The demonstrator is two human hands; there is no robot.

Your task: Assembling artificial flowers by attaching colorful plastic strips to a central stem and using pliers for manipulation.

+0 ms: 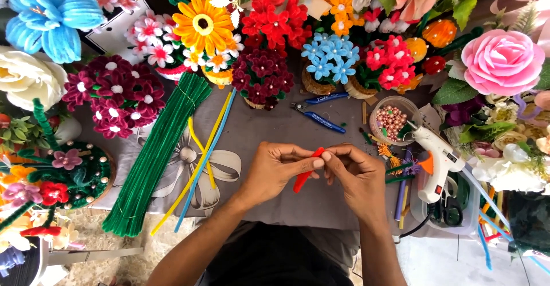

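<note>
My left hand and my right hand meet over the grey cloth near its front edge. Both pinch a short red pipe cleaner, bent at the top where the fingertips touch it. Its lower end hangs down between my hands. A thick bundle of green pipe cleaners lies diagonally to the left. Yellow pipe cleaners and a blue one lie beside the bundle.
Blue-handled pliers lie beyond my hands. A clear cup of pink beads and a white glue gun stand at the right. Pipe-cleaner flower pots and fabric roses ring the work area on all sides.
</note>
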